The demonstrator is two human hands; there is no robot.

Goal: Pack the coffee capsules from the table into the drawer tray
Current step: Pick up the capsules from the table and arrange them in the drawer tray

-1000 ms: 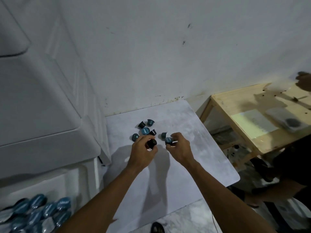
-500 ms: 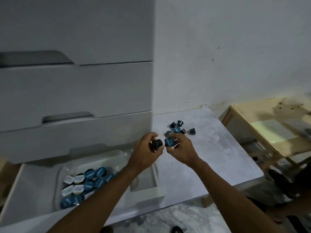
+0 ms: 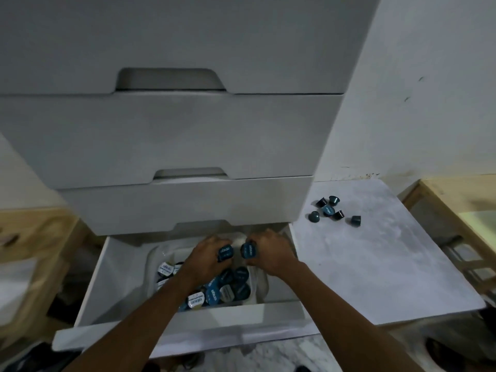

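Note:
Both hands hover over the clear tray (image 3: pixel 153 257) inside the open bottom drawer (image 3: pixel 188 316). My left hand (image 3: pixel 208 257) grips a blue-lidded coffee capsule (image 3: pixel 225 252), and my right hand (image 3: pixel 268 252) grips another blue capsule (image 3: pixel 249 250). The two capsules sit side by side above the tray's far half. Several blue and silver-lidded capsules (image 3: pixel 228 287) lie in the tray's near half, partly hidden by my left forearm. Several dark capsules (image 3: pixel 328 210) remain in a loose cluster on the grey table (image 3: pixel 375 264) to the right.
A white drawer unit (image 3: pixel 174 130) with two shut drawers rises above the open one. A wooden table (image 3: pixel 461 210) stands at the far right, and wooden furniture (image 3: pixel 32 237) stands at the left. A white wall is behind the table.
Both hands carried their capsules left from the table to above the drawer tray. The camera view swung left and down toward the drawer.

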